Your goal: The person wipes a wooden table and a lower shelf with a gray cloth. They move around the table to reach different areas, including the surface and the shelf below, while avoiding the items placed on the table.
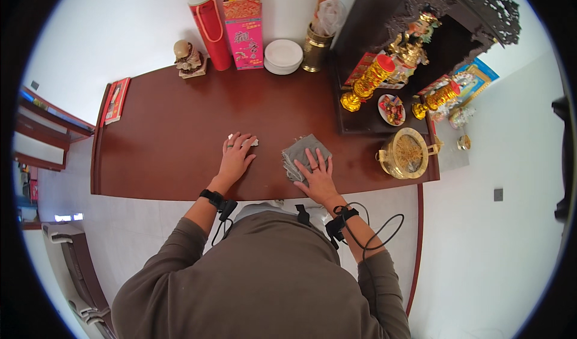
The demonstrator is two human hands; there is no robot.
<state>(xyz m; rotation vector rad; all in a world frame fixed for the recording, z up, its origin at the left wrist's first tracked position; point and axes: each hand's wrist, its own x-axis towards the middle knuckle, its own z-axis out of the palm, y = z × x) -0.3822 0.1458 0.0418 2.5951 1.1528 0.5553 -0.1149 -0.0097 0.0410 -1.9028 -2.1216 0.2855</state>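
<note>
My left hand (237, 155) lies palm down on the dark red wooden table (189, 114). Its fingers reach over a crumpled white piece, perhaps tissue (253, 142), which is mostly covered; whether they grip it is hidden. To the right, my right hand (318, 177) presses flat on a folded grey cloth (303, 152) with frayed edges, fingers spread across its lower right part. The cloth lies on the table near the front edge.
A brass incense burner (409, 153) stands at the right front corner. Behind it are a dark wooden shrine (360, 125) with a statue (409, 50), gold candles (367, 84) and a sweets dish (391, 110). White plates (283, 56), a pink box (244, 41) and a figurine (189, 59) line the back.
</note>
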